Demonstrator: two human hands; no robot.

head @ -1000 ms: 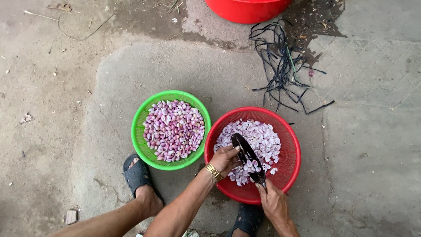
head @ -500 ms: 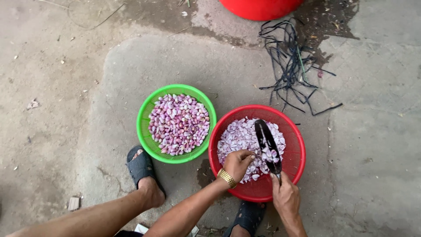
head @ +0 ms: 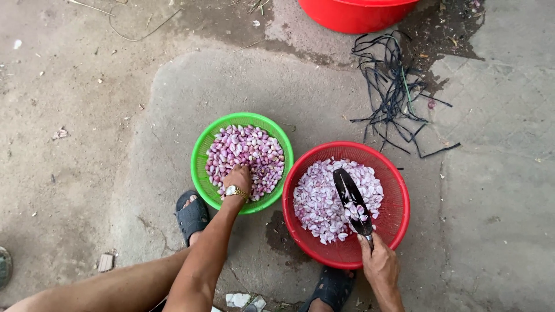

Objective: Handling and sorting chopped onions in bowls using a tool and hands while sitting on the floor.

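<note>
A green basket (head: 202, 141) holds whole purple-white shallots (head: 245, 151). My left hand (head: 238, 179), with a gold watch on the wrist, reaches into that pile, fingers down among the bulbs; whether it grips one I cannot tell. Beside it on the right, a red basket (head: 399, 199) holds cut shallot pieces (head: 318, 202). My right hand (head: 377, 264) sits at the red basket's near rim, closed on the handle of a dark knife (head: 350, 196), whose blade lies over the cut pieces.
A large red tub (head: 355, 13) stands at the top edge. A tangle of black strips (head: 393, 86) lies on the concrete beyond the red basket. My feet in dark sandals (head: 192, 215) rest near the baskets. Small debris is scattered on the ground.
My left hand has moved from the red basket across to the green one and into the whole shallots. The knife stays over the red basket in my right hand.
</note>
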